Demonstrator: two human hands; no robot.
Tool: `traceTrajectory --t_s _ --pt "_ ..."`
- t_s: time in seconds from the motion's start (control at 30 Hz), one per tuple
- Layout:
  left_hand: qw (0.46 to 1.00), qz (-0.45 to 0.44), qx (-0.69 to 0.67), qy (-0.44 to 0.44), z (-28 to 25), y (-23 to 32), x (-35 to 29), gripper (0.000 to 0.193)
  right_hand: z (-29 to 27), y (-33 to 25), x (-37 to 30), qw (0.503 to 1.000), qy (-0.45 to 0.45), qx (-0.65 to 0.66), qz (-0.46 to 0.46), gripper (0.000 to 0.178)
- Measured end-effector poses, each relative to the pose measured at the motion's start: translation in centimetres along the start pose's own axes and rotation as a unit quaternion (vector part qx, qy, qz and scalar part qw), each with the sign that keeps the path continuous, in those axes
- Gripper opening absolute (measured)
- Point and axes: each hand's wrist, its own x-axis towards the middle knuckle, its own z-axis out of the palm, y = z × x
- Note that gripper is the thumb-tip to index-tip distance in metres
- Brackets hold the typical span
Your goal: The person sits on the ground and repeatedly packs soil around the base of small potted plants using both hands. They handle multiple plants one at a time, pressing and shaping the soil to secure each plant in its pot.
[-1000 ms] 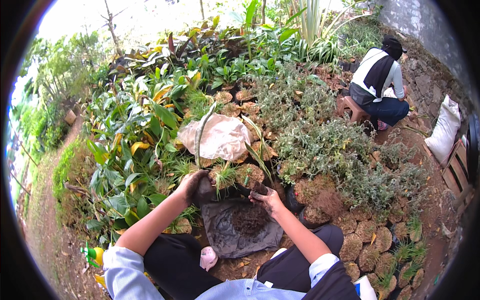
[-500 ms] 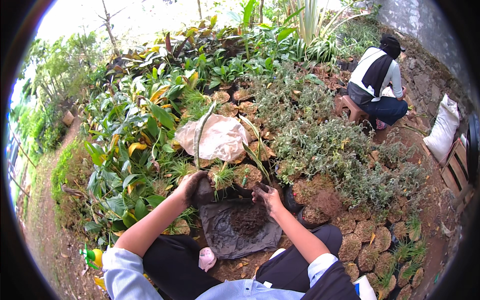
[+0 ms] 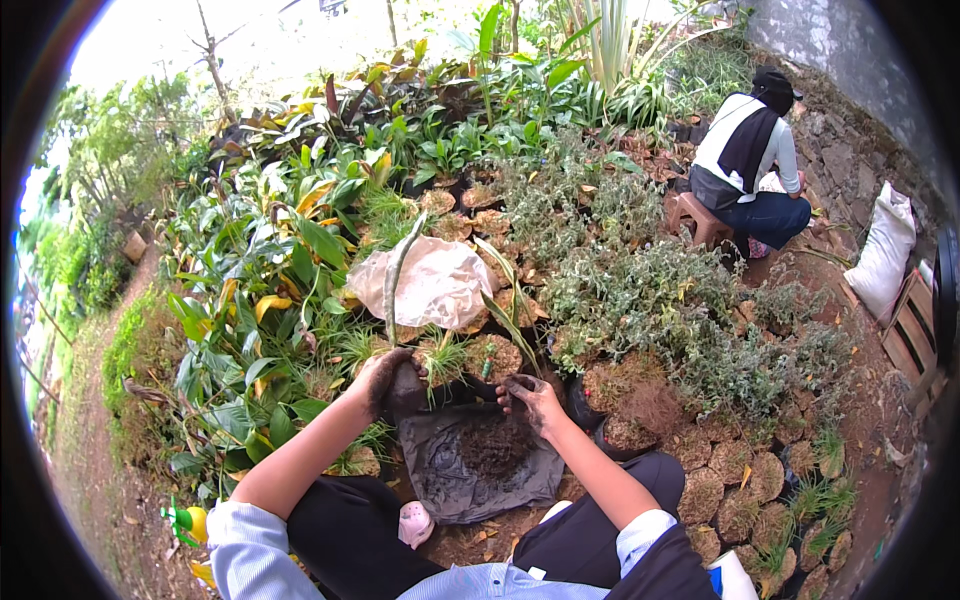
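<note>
My left hand (image 3: 381, 381) is closed round a small dark pot or bag of soil (image 3: 406, 388). A long grey-green stalk (image 3: 396, 275) rises upright from it. My right hand (image 3: 533, 400), smeared with soil, has its fingers curled together above a dark plastic sheet (image 3: 435, 475); what they hold, if anything, cannot be made out. On that sheet, between my knees, lies a heap of dark soil (image 3: 495, 448). Just behind my right hand stands a long green leaf with pale yellowish edges (image 3: 513, 315); whether the hand touches it is unclear.
A crumpled pale plastic bag (image 3: 440, 285) lies beyond my hands among potted grass tufts. Leafy plants (image 3: 240, 400) crowd the left, greyish shrubs (image 3: 650, 270) the right. Another person (image 3: 745, 160) sits on a brown stool (image 3: 700, 220), near a white sack (image 3: 885, 255).
My right hand has shifted slightly left and turned, its fingers curling in more over the soil. My left hand keeps its hold, and the stalk stays upright.
</note>
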Motion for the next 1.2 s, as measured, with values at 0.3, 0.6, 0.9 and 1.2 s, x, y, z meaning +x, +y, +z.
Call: traceTrajectory --t_s 0.3,0.6,0.9,1.2 --pt "0.999 -0.015 -0.033 -0.01 0.3 0.2 -0.7 0.015 0.7 -0.4 0.2 0.995 -0.042 0.091 -0.023 0.026" --pt "1.0 -0.01 -0.005 -0.016 0.6 0.5 -2.0 0.016 1.7 0.1 -0.8 0.997 0.03 -0.025 -0.059 0.025" --pt "0.999 0.03 -0.011 -0.017 0.3 2.1 -3.5 0.02 0.7 -1.0 -3.4 0.987 0.095 -0.095 -0.084 0.022" --pt "0.995 0.011 0.024 -0.1 6.6 -0.7 -1.5 0.017 1.8 -5.2 -5.1 0.988 0.088 -0.01 -0.126 0.024"
